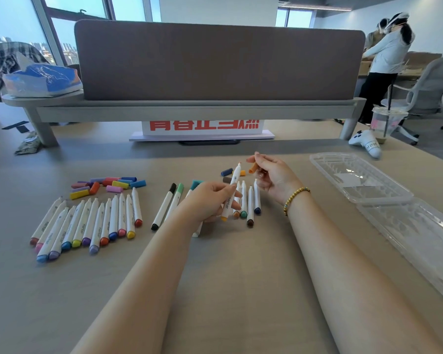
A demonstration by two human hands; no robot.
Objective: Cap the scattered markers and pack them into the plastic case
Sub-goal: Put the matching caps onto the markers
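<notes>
Two hands work above the surface: the left hand (210, 200) fingers grip the uncapped marker (231, 192) mid-barrel, tip up, while the right hand (273, 178) fingers pinch the orange cap (253, 167) just beside that tip, needing straight alignment before pressing.

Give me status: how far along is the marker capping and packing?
Early. Done: two markers at centre look capped. In hand: left hand holds an uncapped marker, right hand pinches an orange cap near its tip. Left: the big row of uncapped markers, the loose caps, and all packing; the plastic case lies open with no markers inside.
</notes>
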